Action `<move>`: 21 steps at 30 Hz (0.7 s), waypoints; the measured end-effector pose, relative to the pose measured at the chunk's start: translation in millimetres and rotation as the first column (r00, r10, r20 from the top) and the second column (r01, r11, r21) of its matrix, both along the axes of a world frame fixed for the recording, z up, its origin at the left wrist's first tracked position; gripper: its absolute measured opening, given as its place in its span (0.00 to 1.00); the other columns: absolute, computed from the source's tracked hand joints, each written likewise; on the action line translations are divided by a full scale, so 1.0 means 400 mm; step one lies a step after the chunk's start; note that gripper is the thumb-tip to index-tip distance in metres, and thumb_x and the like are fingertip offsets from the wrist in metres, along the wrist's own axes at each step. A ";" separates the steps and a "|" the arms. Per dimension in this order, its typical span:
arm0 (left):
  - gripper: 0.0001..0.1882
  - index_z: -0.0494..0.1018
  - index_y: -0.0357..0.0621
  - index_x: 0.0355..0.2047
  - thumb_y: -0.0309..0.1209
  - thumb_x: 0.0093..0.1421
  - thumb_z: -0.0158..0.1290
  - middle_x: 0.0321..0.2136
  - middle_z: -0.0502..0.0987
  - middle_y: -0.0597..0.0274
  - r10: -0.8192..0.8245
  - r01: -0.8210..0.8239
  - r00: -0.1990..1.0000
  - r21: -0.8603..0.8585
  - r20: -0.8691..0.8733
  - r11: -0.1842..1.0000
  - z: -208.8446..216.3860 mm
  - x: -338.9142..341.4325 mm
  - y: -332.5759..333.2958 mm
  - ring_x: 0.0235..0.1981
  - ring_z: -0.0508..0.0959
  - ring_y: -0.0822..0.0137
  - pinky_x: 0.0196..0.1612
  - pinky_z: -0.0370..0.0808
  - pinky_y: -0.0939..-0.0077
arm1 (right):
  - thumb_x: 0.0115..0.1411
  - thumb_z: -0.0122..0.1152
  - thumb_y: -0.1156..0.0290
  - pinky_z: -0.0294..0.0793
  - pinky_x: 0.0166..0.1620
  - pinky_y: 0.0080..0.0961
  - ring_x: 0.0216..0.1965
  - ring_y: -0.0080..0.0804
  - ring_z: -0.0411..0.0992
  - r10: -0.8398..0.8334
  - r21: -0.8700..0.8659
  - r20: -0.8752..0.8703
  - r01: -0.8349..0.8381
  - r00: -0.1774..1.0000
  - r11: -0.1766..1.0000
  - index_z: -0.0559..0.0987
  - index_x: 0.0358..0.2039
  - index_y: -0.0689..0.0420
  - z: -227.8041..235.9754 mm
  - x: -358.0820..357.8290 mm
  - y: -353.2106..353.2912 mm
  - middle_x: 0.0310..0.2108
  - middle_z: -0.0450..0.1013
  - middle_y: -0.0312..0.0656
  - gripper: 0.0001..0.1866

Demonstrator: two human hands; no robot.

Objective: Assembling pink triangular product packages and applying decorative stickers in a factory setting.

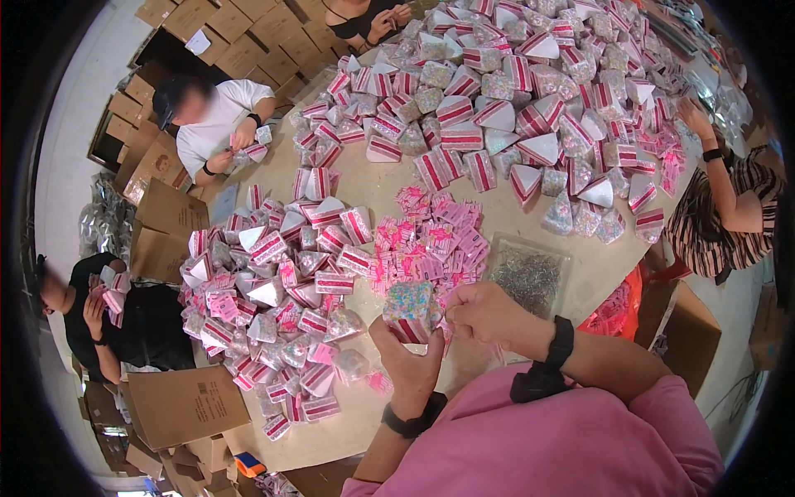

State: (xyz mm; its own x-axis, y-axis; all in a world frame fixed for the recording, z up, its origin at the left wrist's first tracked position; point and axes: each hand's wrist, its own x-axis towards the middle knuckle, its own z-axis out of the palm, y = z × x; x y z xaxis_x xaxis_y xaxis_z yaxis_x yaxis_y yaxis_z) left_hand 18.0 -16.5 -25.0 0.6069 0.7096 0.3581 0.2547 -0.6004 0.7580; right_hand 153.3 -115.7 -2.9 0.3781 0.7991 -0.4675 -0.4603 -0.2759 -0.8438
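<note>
Near the table's front edge, my left hand (407, 364) is wrapped round a cake-slice-shaped toy (407, 303). The slice has a speckled pastel top and red and white striped sides, and it seems to be in a clear wrap. At its right side my right hand (489, 316) is closed in a pinch. A bit of pink shows by those fingertips, but what they hold is too small to make out. Just beyond both hands lies a heap of pink printed tags (431, 240). A clear shallow tray (566, 286) of small metal pins sits beyond my right hand.
Wrapped cake slices (281, 290) with pink tags are heaped at left; a larger pile (497, 108) covers the far table (364, 178). Cardboard boxes (186, 410) stand by its left edge, a red bag (617, 306) at right. Several people work around the table.
</note>
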 end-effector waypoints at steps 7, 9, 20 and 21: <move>0.36 0.58 0.32 0.48 0.29 0.42 0.64 0.35 0.62 0.52 -0.009 0.015 0.990 0.040 -0.143 0.999 0.021 -0.006 -0.004 0.32 0.66 0.61 0.35 0.67 0.68 | 0.52 0.56 0.72 0.69 0.25 0.33 0.22 0.43 0.70 -0.033 0.063 0.975 -0.132 0.222 0.989 0.73 0.30 0.62 -0.011 -0.037 -0.010 0.19 0.71 0.49 0.08; 0.35 0.58 0.32 0.47 0.28 0.41 0.64 0.35 0.62 0.52 0.002 -0.001 0.993 0.008 -0.117 1.000 0.028 -0.007 -0.010 0.32 0.66 0.61 0.35 0.67 0.68 | 0.54 0.55 0.73 0.68 0.21 0.29 0.18 0.37 0.69 -0.240 0.273 0.954 -0.186 0.181 0.944 0.71 0.35 0.62 -0.053 -0.015 0.006 0.18 0.71 0.46 0.08; 0.33 0.56 0.34 0.50 0.25 0.47 0.61 0.41 0.65 0.55 -0.074 0.133 0.990 -0.577 0.124 0.806 -0.025 -0.007 0.004 0.41 0.71 0.67 0.41 0.72 0.74 | 0.58 0.54 0.76 0.64 0.16 0.17 0.15 0.22 0.67 0.097 0.180 -0.127 -0.073 0.987 0.981 0.68 0.36 0.61 0.001 0.026 0.003 0.20 0.71 0.43 0.07; 0.33 0.55 0.35 0.50 0.25 0.48 0.61 0.42 0.65 0.55 -0.069 0.148 0.987 -0.655 0.146 0.741 -0.021 -0.007 0.006 0.42 0.72 0.68 0.43 0.72 0.74 | 0.58 0.54 0.76 0.65 0.16 0.17 0.15 0.22 0.67 0.123 0.208 -0.188 -0.082 0.974 0.975 0.67 0.36 0.62 -0.003 0.031 0.006 0.20 0.71 0.43 0.08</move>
State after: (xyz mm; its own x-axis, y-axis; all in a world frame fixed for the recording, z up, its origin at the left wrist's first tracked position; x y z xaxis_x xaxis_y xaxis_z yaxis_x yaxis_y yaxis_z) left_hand 15.2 -14.3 -33.4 0.6816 0.7233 -0.1105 0.1146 0.0436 0.9924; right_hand 165.7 -113.4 -3.9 0.2049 0.9126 -0.3537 -0.6022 -0.1674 -0.7806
